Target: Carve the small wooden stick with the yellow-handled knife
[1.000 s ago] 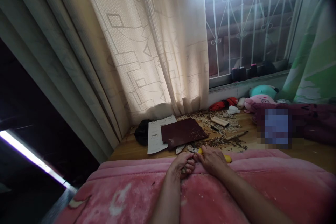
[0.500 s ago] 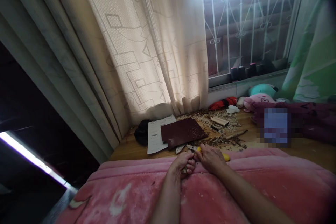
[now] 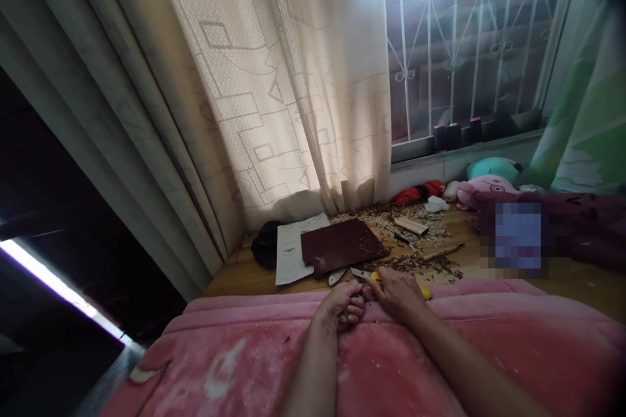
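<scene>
My left hand rests curled on the pink blanket, its fingers closed round a small piece that I cannot make out. My right hand lies right beside it, wrapped round a yellow-handled knife whose blade points left toward the other hand. Both hands sit at the blanket's far edge, touching each other. Just beyond them lie wood shavings scattered over the wooden floor.
A dark red board lies on a sheet of paper, a black bundle to its left. A wooden block and a wooden-handled tool lie among the shavings. Plush toys sit under the barred window; curtains hang behind.
The view has shifted slightly. Both hands stay together at the blanket's edge, with only small movement of the right hand and knife.
</scene>
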{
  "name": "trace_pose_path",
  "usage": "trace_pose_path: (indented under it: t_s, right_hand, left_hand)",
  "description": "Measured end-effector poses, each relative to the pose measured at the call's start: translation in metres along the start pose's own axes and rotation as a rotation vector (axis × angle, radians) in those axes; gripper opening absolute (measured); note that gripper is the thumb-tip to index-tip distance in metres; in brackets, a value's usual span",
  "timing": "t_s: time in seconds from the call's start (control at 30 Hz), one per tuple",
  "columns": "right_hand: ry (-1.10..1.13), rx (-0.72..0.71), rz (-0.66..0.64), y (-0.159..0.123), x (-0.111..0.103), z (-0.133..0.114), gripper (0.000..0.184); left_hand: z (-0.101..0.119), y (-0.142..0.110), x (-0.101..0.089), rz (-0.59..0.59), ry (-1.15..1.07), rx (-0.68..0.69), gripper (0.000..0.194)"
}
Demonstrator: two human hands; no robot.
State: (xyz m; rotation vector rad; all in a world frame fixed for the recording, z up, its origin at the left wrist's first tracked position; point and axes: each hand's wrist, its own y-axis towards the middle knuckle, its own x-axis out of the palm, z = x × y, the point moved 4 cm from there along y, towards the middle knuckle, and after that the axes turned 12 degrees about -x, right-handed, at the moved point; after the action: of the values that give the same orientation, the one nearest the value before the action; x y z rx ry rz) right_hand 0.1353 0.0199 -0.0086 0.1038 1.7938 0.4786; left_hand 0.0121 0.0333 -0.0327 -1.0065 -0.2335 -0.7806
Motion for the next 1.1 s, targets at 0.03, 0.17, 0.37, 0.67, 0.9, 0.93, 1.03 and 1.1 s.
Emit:
trace_pose_path:
  t_s: [0.03,0.17,0.37,0.67,0.9,0.93,1.03,1.1]
  right_hand:
    - [0.005,-0.011,-0.005,-0.0011,0.0000,-0.0009,0.043]
    - [0.003,-0.031,-0.002,-0.0039,0.0000,-0.0028,0.043]
    - [-0.021,-0.029,-0.010,-0.0045,0.0005,-0.0037,0.043]
    - [-0.045,-0.020,-0.032,-0.0038,0.0043,-0.0042,0.045]
    - [-0.056,-0.044,-0.021,-0.0017,0.0048,-0.0052,0.044]
    - [-0.058,-0.047,-0.022,-0.0014,0.0049,-0.0052,0.045]
    - [-0.063,-0.059,-0.017,-0.0004,0.0052,-0.0054,0.045]
    - [-0.063,-0.064,-0.018,0.0003,0.0053,-0.0052,0.045]
  left_hand:
    - [0.0000,0.0000,-0.0002,-0.011,-0.010,-0.003,0.015]
    - [-0.0002,-0.0004,-0.0003,-0.050,-0.036,-0.025,0.012]
    - [0.0008,-0.0015,0.0009,-0.060,-0.045,-0.025,0.011]
    - [0.0009,-0.0001,0.0014,0.012,-0.020,0.021,0.012]
    - [0.0012,-0.0016,0.0051,-0.031,-0.050,0.022,0.012]
    - [0.0013,-0.0011,0.0046,-0.044,-0.060,0.023,0.012]
    - [0.0013,0.0007,0.0023,-0.074,-0.091,0.023,0.011]
    - [0.0010,0.0015,0.0011,-0.085,-0.107,0.022,0.011]
